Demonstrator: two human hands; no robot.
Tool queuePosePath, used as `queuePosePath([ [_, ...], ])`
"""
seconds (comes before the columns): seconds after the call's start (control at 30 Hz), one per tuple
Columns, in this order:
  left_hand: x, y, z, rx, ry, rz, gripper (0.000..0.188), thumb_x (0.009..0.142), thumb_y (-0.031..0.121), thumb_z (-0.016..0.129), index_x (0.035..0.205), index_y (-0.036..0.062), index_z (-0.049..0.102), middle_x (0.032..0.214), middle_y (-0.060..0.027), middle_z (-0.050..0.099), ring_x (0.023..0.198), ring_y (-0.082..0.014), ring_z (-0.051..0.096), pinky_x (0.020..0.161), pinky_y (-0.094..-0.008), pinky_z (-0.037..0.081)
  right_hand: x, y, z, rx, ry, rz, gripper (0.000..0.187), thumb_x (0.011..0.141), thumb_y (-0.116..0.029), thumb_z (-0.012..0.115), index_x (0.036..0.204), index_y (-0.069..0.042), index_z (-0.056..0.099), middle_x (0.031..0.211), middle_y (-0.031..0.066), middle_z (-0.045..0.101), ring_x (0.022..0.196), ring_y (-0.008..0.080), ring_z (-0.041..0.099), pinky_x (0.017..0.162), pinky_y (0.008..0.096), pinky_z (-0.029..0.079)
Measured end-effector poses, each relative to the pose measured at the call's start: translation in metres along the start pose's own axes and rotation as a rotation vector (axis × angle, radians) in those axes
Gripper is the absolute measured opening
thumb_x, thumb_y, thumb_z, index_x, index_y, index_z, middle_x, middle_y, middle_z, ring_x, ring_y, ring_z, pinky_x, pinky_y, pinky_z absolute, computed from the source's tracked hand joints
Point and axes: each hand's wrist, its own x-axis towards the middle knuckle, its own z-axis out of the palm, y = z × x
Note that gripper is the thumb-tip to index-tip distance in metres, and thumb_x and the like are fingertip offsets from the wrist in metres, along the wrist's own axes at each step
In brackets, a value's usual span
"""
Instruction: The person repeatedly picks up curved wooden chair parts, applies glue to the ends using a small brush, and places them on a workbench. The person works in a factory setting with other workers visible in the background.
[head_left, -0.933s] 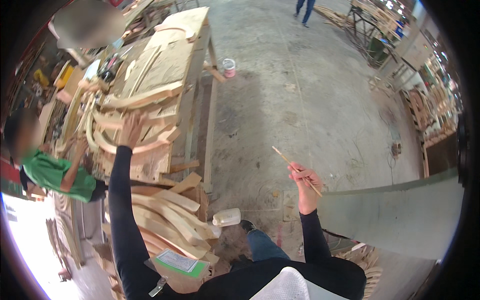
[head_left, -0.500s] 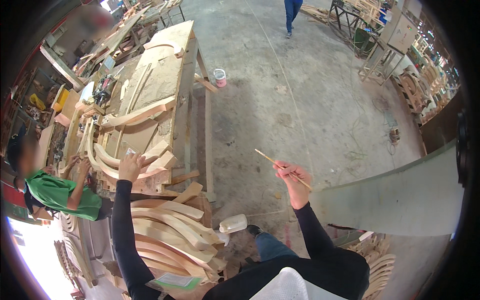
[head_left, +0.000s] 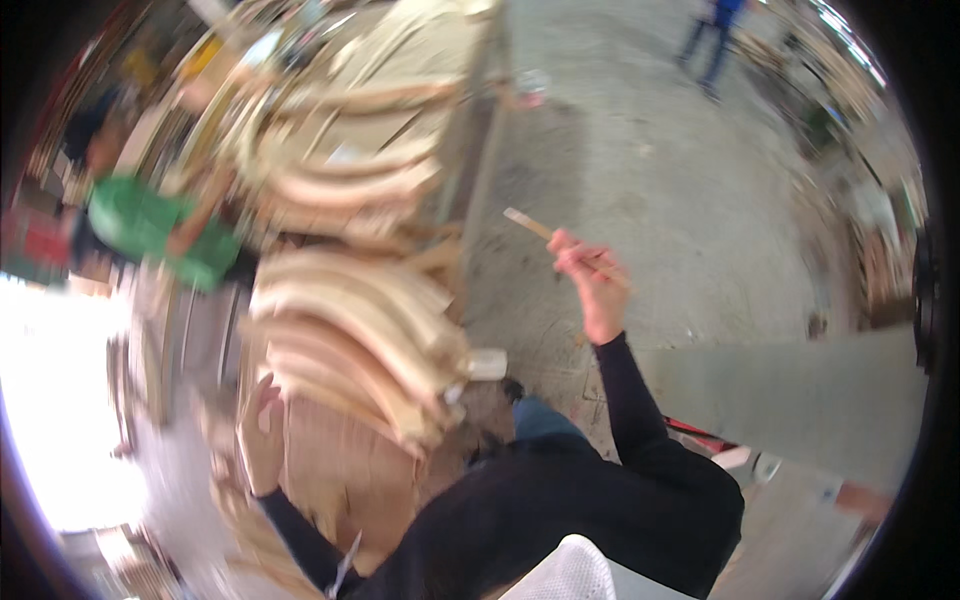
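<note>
My right hand (head_left: 598, 290) is closed round a thin wooden stick (head_left: 532, 223), its pale tip pointing up and to the left over the concrete floor. Beside the left end of a stack of curved wooden pieces (head_left: 350, 310) is my left hand (head_left: 262, 440), fingers stretched and apart, with nothing seen in it. More curved wooden pieces (head_left: 350, 185) lie on the workbench (head_left: 400, 60) farther off. The picture is smeared by motion, so fine detail on the stick is lost.
A person in a green shirt (head_left: 160, 225) stands at the bench's left. Another person in blue (head_left: 712, 45) is far off at the right. A white plastic bottle (head_left: 488, 364) sits by my foot; a grey metal panel (head_left: 790, 400) stands at my right.
My left hand has left the curved pieces on the bench and come back toward me, beside the nearer stack. The view has turned left. My right hand still holds the stick.
</note>
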Motion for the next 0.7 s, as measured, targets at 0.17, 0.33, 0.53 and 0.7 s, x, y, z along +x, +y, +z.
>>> queuePosePath([
  [0.17,-0.16,-0.063,-0.023,-0.116,0.362,-0.405,0.028,0.092,0.009,0.059,0.119,0.0015,0.062,0.105,-0.0151,0.069,0.099,-0.021,0.066,0.087,-0.0327,0.05,-0.048,-0.002,0.069,-0.121,-0.084,-0.014,0.017,0.088,-0.01,0.069,0.099,0.0,0.06,0.105,0.017,0.069,0.088,0.0206,0.069,0.074,0.0263,0.056],
  [0.33,-0.237,-0.098,-0.004,-0.154,0.374,-0.469,0.027,0.092,0.011,0.06,0.117,0.0026,0.063,0.1,-0.0131,0.069,0.092,-0.0176,0.067,0.084,-0.0301,0.051,-0.106,0.007,0.118,-0.099,-0.12,0.046,0.02,0.087,-0.018,0.072,0.093,-0.004,0.059,0.093,0.0132,0.071,0.076,0.0168,0.069,0.069,0.0245,0.054],
  [0.53,-0.165,-0.147,0.093,-0.43,0.289,-0.309,0.031,0.09,0.016,0.063,0.117,-0.0001,0.062,0.101,-0.0152,0.069,0.094,-0.0199,0.067,0.08,-0.0302,0.052,-0.137,0.002,0.13,-0.124,-0.157,0.029,0.02,0.088,-0.022,0.072,0.092,-0.007,0.058,0.087,0.0081,0.07,0.075,0.014,0.067,0.066,0.0234,0.052],
  [0.7,-0.048,-0.16,0.217,-0.424,0.139,-0.613,0.052,0.087,0.033,0.069,0.117,-0.0074,0.056,0.105,-0.0212,0.067,0.097,-0.0274,0.066,0.081,-0.0348,0.053,-0.147,-0.02,0.093,-0.207,-0.11,0.015,0.022,0.09,-0.025,0.07,0.094,-0.008,0.057,0.089,0.0052,0.069,0.079,0.012,0.065,0.068,0.0229,0.05],
])
